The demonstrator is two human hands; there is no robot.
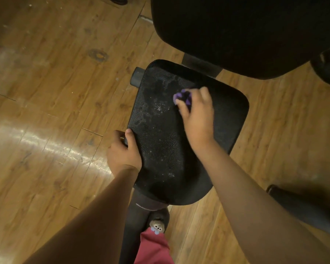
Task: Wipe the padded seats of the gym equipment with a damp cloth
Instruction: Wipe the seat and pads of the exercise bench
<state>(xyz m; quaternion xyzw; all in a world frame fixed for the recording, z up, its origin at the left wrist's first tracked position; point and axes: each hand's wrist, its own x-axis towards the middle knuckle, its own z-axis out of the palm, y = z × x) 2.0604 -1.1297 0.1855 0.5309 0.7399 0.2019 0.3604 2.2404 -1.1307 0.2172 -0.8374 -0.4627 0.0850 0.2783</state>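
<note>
A: Currently, item one: cloth (pixel 179 96)?
B: Bunched in the right hand (pixel 196 115), fingers curled round it, pressed on the seat (pixel 160 145), far middle.
A: Item two: left hand (pixel 124 149)?
B: Gripping the seat's near-left edge. Advise overlapping strokes rightward; that side looks dry.

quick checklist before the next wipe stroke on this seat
1. Cloth held: the right hand grips the purple cloth, ok.
2. Cloth contact: it touches the padded seat, ok.
3. Seat steadied: the left hand grips its left edge, ok.
4. Coverage: wet streaks show only on the far left part, the right side looks dry, not ok.
5. Cloth dampness: cannot tell.
6. Whether the larger pad beyond is wiped: too dark, cannot tell.
</note>
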